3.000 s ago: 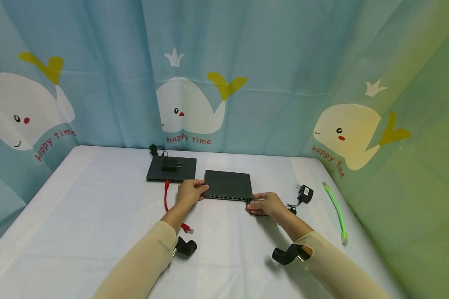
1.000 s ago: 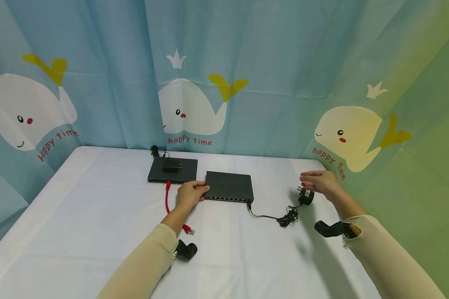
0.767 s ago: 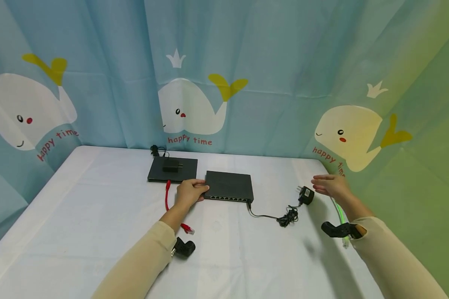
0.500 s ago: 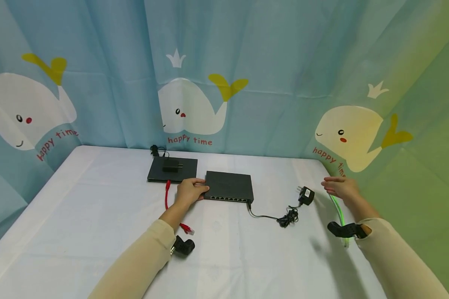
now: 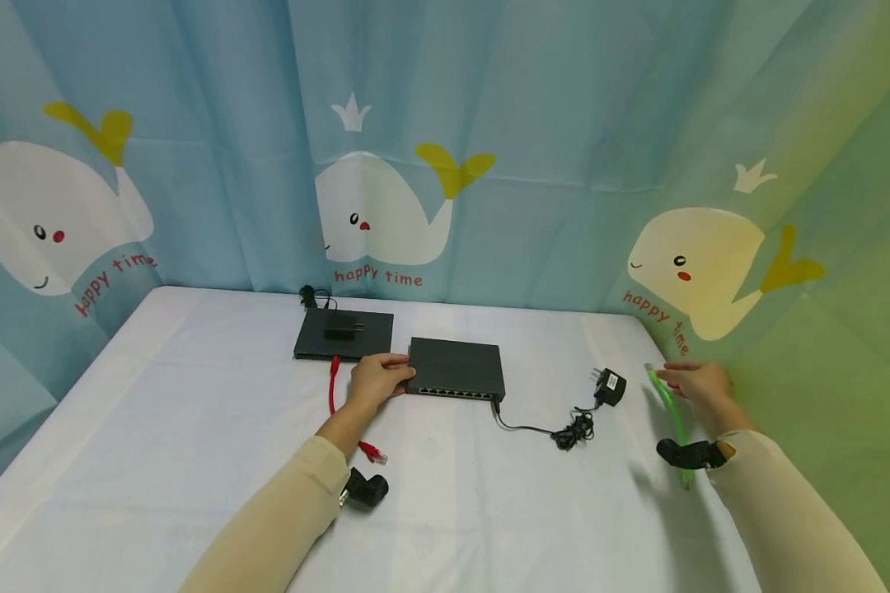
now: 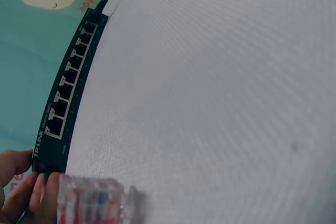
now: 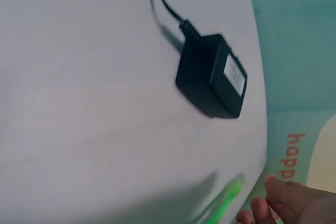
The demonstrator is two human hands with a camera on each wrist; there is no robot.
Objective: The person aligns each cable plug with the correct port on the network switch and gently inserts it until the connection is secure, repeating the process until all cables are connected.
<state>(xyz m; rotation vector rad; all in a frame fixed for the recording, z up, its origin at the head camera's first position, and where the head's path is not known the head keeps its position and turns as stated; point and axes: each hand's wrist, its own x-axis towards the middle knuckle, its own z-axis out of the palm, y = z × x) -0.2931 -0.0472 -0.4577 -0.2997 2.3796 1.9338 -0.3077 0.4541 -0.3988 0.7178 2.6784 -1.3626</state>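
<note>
My left hand (image 5: 378, 380) pinches the left end of a black network switch (image 5: 456, 364), thumb on top and fingers at its side. In the left wrist view the switch (image 6: 71, 77) shows a row of ports along its front and a TP-LINK mark. A black power cord (image 5: 522, 428) is plugged in at its right front corner. My right hand (image 5: 700, 383) hovers over the far end of a green network cable (image 5: 671, 408) at the right table edge. In the right wrist view its fingers stand just apart from the cable (image 7: 223, 205), holding nothing.
A black power adapter (image 5: 610, 387) and its bundled cord (image 5: 574, 432) lie left of my right hand. At the back left a second black box (image 5: 307, 333) carries another adapter (image 5: 341, 326). A red network cable (image 5: 333, 391) runs under my left forearm. Curtains border the table.
My right hand has left the cord at the switch's corner, passed over the adapter and moved right, then lower by the green cable. The left hand has kept its grip on the switch.
</note>
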